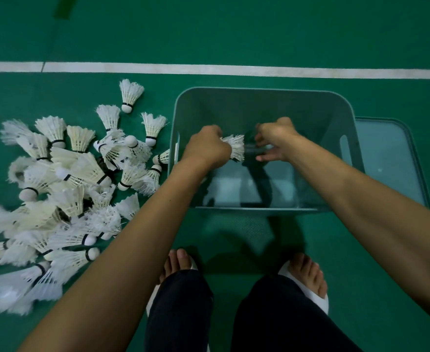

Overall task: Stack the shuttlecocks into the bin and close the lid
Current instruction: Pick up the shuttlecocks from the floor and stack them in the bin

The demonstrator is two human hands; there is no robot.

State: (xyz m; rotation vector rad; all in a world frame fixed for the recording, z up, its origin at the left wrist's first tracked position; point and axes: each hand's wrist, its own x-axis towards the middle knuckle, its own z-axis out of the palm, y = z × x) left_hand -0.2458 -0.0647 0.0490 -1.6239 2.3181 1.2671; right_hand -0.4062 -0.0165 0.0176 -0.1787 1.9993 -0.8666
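While my left grip (206, 148) is curled round 1 shuttlecock (235, 148), holding it over the open bin (259, 90) with the feathers pointing toward my right side, my right grip (272, 141) hangs just beside that feathered end with its fingers loose and spread, holding nothing. I cannot tell whether the fingertips touch the feathers. Seen from the head camera, both grips are above the middle of the bin, inside its rim. The bin is teal, has a handle slot (344, 148) in its right wall, and stands on the green floor (234, 34) in front of my 2 feet (308, 273), which wear white slippers (318, 298). Its lid (391, 158) lies flat on the floor against the bin's right side. Left of the bin, a loose pile of white shuttlecocks (64, 189) is spread on the floor, the nearest ones just beside the bin's left wall. Beyond bin and pile, 1 white line (234, 69) runs across the floor.
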